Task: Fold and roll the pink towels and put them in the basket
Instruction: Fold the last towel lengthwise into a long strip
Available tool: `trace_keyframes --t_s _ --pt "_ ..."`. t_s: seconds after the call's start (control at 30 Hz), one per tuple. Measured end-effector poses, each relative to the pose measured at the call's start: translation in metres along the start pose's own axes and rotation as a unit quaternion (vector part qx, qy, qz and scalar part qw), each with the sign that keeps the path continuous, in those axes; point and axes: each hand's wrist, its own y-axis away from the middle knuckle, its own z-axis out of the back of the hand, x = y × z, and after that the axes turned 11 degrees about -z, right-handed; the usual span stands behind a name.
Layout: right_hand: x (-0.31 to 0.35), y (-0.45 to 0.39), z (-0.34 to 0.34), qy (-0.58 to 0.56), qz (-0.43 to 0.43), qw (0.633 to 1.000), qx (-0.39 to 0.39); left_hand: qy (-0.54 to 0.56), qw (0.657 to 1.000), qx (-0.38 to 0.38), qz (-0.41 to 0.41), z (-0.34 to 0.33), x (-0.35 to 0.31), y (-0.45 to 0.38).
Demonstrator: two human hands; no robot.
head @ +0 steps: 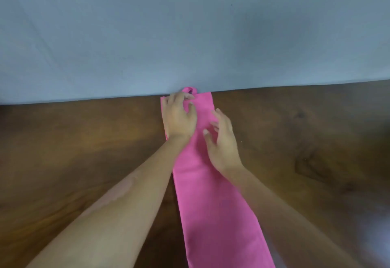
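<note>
A pink towel point(211, 194), folded into a long strip, runs up the frame's centre on the brown wooden surface point(84, 141). Left hand point(179, 116) pinches its far end; right hand point(221, 143) rests spread on it.

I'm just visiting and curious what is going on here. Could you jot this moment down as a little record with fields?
Towel: pink towel, folded into a long narrow strip, flat on the table
Table: brown wood, against a pale blue wall
Left hand: fingers curled at the strip's far end, by a small loop
Right hand: fingers spread, at the strip's right side
Rolling: not yet begun
Basket: not in view
</note>
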Motion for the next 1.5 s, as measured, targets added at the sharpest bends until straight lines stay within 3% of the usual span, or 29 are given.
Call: trace_keyframes --t_s 0.13,0.27,0.5,0.63,0.77,1.0,1.2,1.5 --pt "-0.021 0.072 0.022 0.181 0.066 0.981 0.036 -0.023 0.998 0.044 -0.039 0.002 0.002 -0.002" --pt "-0.033 0.136 0.039 0.251 0.048 0.966 0.034 -0.078 0.986 0.126 -0.075 0.003 -0.008 -0.002" --pt "-0.059 0.223 0.067 0.242 -0.01 0.97 0.006 -0.213 0.91 0.301 -0.191 0.008 -0.027 0.028" --pt "-0.066 0.253 0.078 0.214 -0.043 0.976 -0.012 -0.163 0.872 0.37 -0.275 0.017 -0.052 0.063" --pt "-0.076 0.276 0.083 0.197 -0.083 0.976 -0.04 -0.099 0.859 0.375 -0.335 0.026 -0.065 0.094" --pt "-0.088 0.313 0.099 0.22 -0.102 0.968 -0.072 -0.073 0.855 0.416 -0.3 0.033 -0.058 0.106" --pt "-0.102 0.319 0.126 0.234 -0.106 0.963 -0.085 -0.128 0.799 0.485 -0.331 0.04 -0.05 0.098" --pt "-0.109 0.258 0.177 0.234 -0.234 0.938 -0.1 -0.206 0.855 0.421 -0.222 0.02 -0.063 0.11"
